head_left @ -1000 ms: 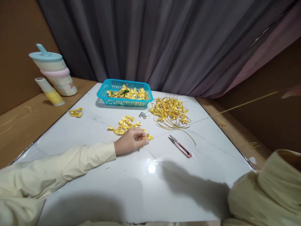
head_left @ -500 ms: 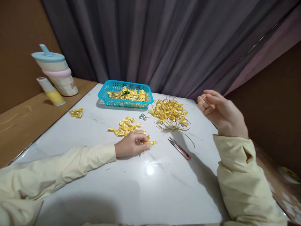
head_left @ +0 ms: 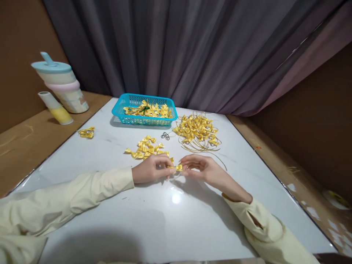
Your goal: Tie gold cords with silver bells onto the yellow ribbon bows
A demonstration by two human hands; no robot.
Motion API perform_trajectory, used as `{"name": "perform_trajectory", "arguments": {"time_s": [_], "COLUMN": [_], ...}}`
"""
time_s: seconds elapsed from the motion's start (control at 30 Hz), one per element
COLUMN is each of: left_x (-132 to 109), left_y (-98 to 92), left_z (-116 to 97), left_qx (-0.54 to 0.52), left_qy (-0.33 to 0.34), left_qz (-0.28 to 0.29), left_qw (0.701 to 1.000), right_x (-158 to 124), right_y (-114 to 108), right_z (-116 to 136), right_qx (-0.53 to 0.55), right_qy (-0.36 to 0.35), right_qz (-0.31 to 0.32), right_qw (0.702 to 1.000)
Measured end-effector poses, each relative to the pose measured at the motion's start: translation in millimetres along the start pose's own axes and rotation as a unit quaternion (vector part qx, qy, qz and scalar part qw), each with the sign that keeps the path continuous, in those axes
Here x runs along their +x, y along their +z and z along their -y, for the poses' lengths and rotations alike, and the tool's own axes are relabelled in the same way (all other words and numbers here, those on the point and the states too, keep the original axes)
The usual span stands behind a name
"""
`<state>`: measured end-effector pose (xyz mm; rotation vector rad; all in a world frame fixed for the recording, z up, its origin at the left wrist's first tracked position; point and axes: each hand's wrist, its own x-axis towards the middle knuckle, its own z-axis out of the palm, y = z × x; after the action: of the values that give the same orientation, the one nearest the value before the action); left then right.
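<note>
A small yellow satin ribbon bow is held just above the white tabletop, between my two hands. My left hand pinches its left side between thumb and fingers. From the right, my right hand closes its thumb and fingertips on the bow's other side. Whether a cord is also between those fingertips is too small to tell. Behind my left hand lies a loose pile of yellow bows. Thread snips seen earlier are hidden by my right hand.
A blue basket holds more yellow bows. To its right is a heap of bows with gold cords and silver bells. Small silver bells lie between. A bundled bow piece, a tumbler and a yellow-and-white tube are left.
My right hand has come down and left from its raised place, where it held a thin gold cord, to the bow. My left hand stays nearly still, keeping its pinch.
</note>
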<state>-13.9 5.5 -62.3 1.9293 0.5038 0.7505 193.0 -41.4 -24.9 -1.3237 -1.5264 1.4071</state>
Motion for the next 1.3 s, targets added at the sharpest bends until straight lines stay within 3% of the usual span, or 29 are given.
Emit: {"name": "perform_trajectory", "arguments": {"time_s": [0.13,0.3,0.4,0.63,0.7,0.8,0.87,1.0,1.13,1.3], "left_x": [0.3,-0.7,-1.4,0.4,0.5,0.2,0.2,0.5,0.4,-0.3], "left_y": [-0.5,1.5,2.1,2.0,2.4,2.9,2.7,1.6,0.7,-0.3], "left_z": [0.5,1.3,2.6,1.6,0.3,-0.9,-0.5,1.9,2.6,1.7], "left_qx": [-0.011,-0.026,-0.023,0.014,0.01,0.001,0.007,0.027,0.02,-0.011], "left_qy": [0.013,-0.019,-0.038,-0.061,-0.069,-0.053,-0.024,0.023,0.024,0.004], "left_qz": [-0.002,-0.024,-0.039,-0.08,-0.075,-0.052,-0.035,-0.02,-0.009,0.007], "left_qw": [1.0,0.999,0.998,0.995,0.995,0.997,0.999,0.999,0.999,1.0], "right_x": [-0.2,0.4,0.0,-7.3,-9.8,-11.2,-10.0,-4.2,0.4,0.4], "right_y": [8.1,12.2,16.2,19.0,15.8,11.6,11.5,16.2,18.5,18.1], "right_z": [-4.7,-10.5,-15.2,-8.9,-2.9,3.7,4.4,-1.7,-8.9,-10.0], "right_qx": [-0.028,0.021,0.022,-0.097,-0.171,-0.25,-0.226,-0.068,0.035,0.079], "right_qy": [-0.028,0.009,0.01,-0.021,-0.064,-0.133,-0.121,-0.02,0.018,0.028], "right_qz": [0.003,-0.046,-0.046,-0.032,-0.072,-0.181,-0.189,-0.09,-0.061,-0.038], "right_qw": [0.999,0.999,0.999,0.995,0.981,0.942,0.948,0.993,0.997,0.996]}}
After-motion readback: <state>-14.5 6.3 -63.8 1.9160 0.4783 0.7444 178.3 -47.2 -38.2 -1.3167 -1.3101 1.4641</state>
